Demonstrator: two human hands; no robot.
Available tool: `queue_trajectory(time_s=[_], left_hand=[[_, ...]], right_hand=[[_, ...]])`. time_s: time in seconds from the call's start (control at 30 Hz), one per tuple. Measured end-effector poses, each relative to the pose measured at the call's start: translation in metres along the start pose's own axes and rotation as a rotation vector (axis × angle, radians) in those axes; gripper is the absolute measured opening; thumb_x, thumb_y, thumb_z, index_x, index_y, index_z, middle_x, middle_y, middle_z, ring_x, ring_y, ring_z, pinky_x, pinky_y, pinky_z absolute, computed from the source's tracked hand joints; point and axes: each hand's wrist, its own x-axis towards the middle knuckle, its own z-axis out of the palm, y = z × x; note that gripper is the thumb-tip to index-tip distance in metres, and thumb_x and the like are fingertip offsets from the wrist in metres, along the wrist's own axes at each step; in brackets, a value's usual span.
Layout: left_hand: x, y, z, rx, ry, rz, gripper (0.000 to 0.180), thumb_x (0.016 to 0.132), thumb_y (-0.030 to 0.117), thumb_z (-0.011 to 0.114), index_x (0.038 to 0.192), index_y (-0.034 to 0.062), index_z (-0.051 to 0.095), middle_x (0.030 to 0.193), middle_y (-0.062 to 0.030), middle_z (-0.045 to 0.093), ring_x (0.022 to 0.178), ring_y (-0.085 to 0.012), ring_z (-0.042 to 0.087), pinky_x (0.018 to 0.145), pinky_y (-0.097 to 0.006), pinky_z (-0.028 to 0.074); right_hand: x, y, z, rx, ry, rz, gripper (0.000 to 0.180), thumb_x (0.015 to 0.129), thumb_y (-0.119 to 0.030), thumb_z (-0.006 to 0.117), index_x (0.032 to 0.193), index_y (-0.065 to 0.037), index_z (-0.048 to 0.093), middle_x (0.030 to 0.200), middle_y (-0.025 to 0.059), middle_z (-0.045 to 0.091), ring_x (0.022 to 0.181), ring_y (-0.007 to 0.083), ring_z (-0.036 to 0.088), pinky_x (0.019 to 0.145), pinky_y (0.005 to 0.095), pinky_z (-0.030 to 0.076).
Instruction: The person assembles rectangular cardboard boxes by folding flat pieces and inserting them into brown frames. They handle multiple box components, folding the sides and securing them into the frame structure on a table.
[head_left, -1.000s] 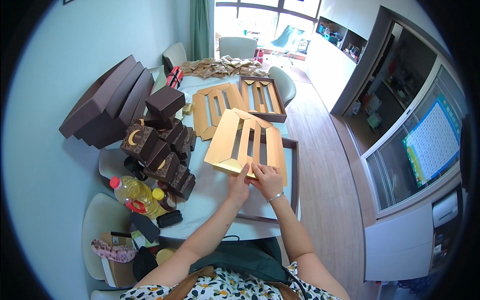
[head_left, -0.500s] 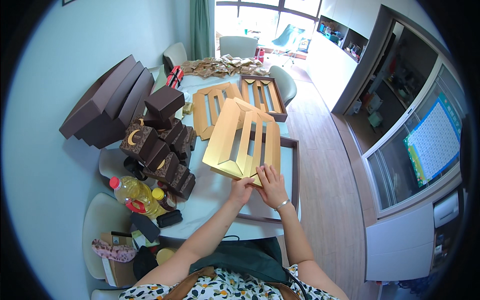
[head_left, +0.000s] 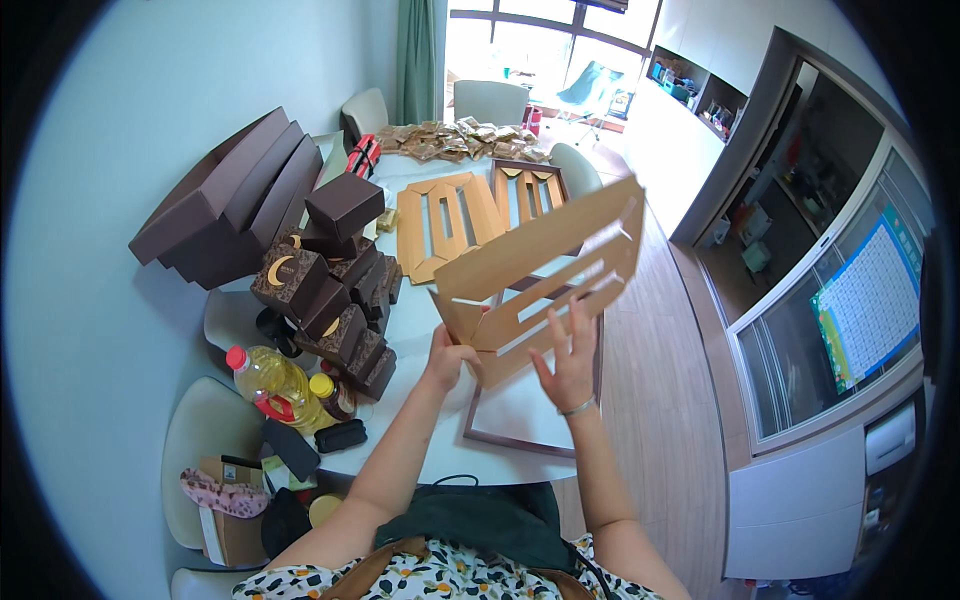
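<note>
A gold cardboard insert (head_left: pixel 525 240) with long slots is held up at a tilt over the table, its plain tan side facing me. My left hand (head_left: pixel 450 358) grips its lower left corner, thumb on the near side. My right hand (head_left: pixel 568 362) is open, fingers spread, right by the insert's lower edge; whether they touch it I cannot tell. Beneath lies a shallow dark brown box part (head_left: pixel 520 443), partly hidden by the insert. A second slotted insert (head_left: pixel 412 245) lies flat beyond my left hand. Farther back, a brown box (head_left: pixel 498 180) has another insert inside.
Small dark boxes (head_left: pixel 345 205) are stacked on the left, beside larger brown boxes (head_left: pixel 215 190) against the wall. An oil bottle (head_left: pixel 270 380), a yellow-capped jar (head_left: pixel 335 397) and a black case (head_left: pixel 340 436) stand near the left edge. Small packets (head_left: pixel 455 140) cover the table's far end.
The insert has been turned from its shiny gold side to its plain side and tilted up toward the right. My right hand has let go of its near edge and spread its fingers.
</note>
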Motion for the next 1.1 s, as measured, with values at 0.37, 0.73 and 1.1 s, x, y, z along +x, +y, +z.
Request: queue_trajectory(time_s=[0.37,0.73,1.1], left_hand=[[0.006,0.018,-0.014,0.318,-0.157,-0.275,0.076,0.042,-0.005,0.052,0.119,-0.0015,0.054,0.102,-0.0093,0.064,0.101,-0.0224,0.060,0.081,-0.030,0.049],[0.027,0.063,0.048,0.798,0.298,0.741,0.073,0.090,0.037,0.063,0.143,-0.0003,0.029,0.134,-0.0168,0.051,0.122,-0.0295,0.051,0.100,-0.035,0.041],[0.019,0.068,0.044,0.634,0.183,0.454,0.064,0.067,0.024,0.086,0.116,0.0040,0.050,0.101,-0.0097,0.066,0.087,-0.0162,0.066,0.075,-0.027,0.054]], right_hand=[[0.106,0.016,-0.042,-0.108,-0.005,-0.240,0.055,0.073,-0.038,0.074,0.121,-0.015,0.061,0.087,0.0025,0.051,0.088,0.0193,0.051,0.087,0.0398,0.035],[0.116,-0.013,-0.034,-0.161,0.118,-0.210,0.053,0.072,-0.035,0.074,0.123,-0.021,0.063,0.074,-0.0015,0.040,0.072,0.0150,0.042,0.068,0.0327,0.027],[0.113,-0.018,-0.038,-0.197,-0.086,-0.265,0.086,0.057,-0.051,0.079,0.134,-0.020,0.054,0.077,0.0007,0.039,0.073,0.0176,0.040,0.067,0.0328,0.032]])
